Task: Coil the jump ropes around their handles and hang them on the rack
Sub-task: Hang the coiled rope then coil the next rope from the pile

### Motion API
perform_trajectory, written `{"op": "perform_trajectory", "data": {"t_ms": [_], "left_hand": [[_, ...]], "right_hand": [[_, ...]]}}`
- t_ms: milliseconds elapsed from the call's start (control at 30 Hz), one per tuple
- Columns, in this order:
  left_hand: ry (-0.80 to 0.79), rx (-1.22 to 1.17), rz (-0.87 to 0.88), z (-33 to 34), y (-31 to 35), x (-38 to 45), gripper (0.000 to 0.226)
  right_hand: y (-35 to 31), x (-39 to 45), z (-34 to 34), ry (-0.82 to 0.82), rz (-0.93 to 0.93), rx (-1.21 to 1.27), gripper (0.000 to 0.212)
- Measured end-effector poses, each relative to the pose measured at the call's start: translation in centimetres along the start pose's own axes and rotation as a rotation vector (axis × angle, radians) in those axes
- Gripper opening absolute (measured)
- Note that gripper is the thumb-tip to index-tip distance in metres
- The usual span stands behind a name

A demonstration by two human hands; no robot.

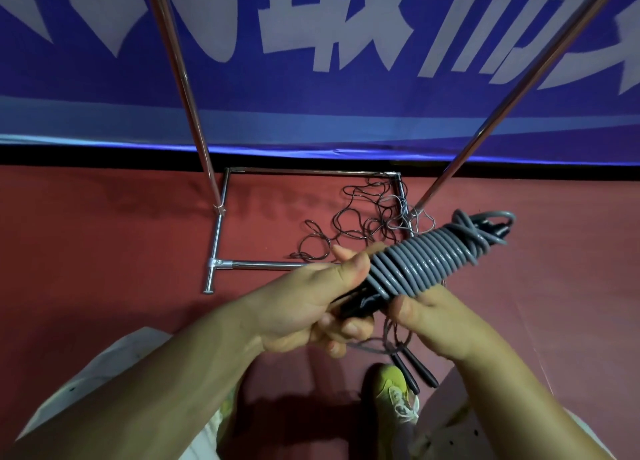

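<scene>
Left hand (311, 307) grips black handles (356, 303); right hand (440, 324) holds grey rope coil (426, 262) from below. Coil axis toward 2 o'clock, rack (221, 234) at 11.

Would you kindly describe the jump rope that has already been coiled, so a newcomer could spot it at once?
Start at the metal rack standing on the red floor before the blue banner. In front of it, the left hand and right hand hold the coiled jump rope. Its thick grey cord is wound in tight, even turns around black handles, unlike the thin dark rope lying loose on the floor.
</scene>
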State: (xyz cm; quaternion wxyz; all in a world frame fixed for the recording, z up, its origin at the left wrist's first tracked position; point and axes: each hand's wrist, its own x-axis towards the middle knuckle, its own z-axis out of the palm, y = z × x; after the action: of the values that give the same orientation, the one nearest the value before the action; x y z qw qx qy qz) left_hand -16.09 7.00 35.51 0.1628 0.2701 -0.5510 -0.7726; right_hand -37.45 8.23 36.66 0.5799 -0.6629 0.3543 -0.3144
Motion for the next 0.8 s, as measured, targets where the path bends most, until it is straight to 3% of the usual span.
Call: {"op": "perform_trajectory", "data": {"t_ms": [33,100,267,433,567,667,800], "left_hand": [[-0.050,-0.206,-0.079,0.8,1.5,0.7,0.050],[-0.167,-0.309,-0.065,1.3,3.1,1.4,0.049],[0.040,-0.493,-0.125,1.3,2.5,1.8,0.043],[0.159,-0.374,-0.160,1.1,2.3,2.0,0.044],[0.250,-0.239,-0.183,1.1,2.6,2.6,0.047],[0.267,-0.151,-0.136,1.1,2.7,2.9,0.043],[0.328,-0.018,-0.065,0.4,2.7,2.9,0.043]], "right_hand": [[0.3,-0.1,-0.2,0.035,0.012,0.016,0.038],[0.0,0.0,-0.7,0.074,-0.006,-0.003,0.029],[0.1,0.5,-0.3,0.144,-0.030,-0.091,0.042],[0.3,0.4,-0.4,0.187,-0.037,-0.298,0.029],[1.3,-0.3,0.4,0.290,0.111,-0.441,0.039],[1.0,0.1,0.5,0.306,0.202,-0.374,0.048],[0.7,-0.2,-0.7,0.044,0.397,0.037,0.039]]}}
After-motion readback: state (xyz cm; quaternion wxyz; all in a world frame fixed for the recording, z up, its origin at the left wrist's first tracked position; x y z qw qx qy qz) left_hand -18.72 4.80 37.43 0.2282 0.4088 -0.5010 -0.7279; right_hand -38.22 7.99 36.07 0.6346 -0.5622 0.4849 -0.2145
